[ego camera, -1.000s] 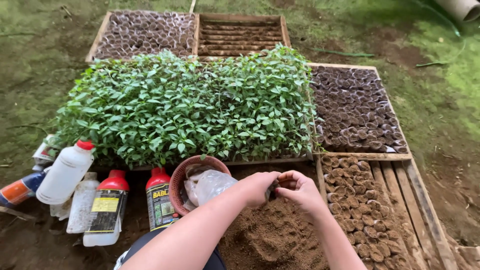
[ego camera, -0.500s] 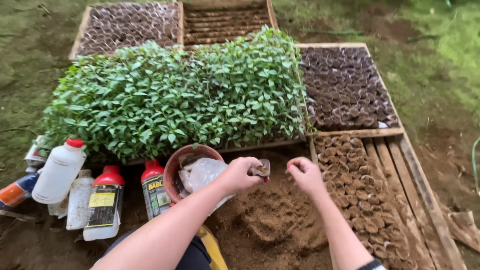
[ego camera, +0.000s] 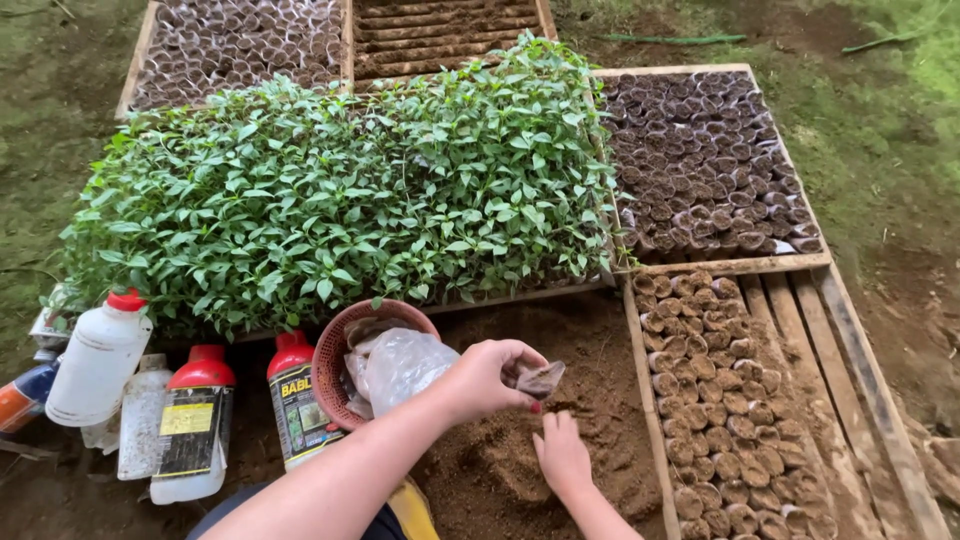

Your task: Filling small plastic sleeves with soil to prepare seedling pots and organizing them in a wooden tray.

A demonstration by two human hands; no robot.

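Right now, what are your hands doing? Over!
Left hand pinching a small empty seedling bag. Right hand flat in the soil pile. Nothing between them; basket close by on the left.

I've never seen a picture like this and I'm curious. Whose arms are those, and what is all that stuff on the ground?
The picture comes from a camera worn on a person's head, looking down, so the arms are that person's own. The left hand holds a small brown pot. The right hand rests flat on a soil heap. Behind the hands grows a thick bed of green seedlings. On the right, wooden trays hold rows of little soil-filled pots. By the left arm a reddish basket holds clear plastic bags. Further left stand bottles with red caps.
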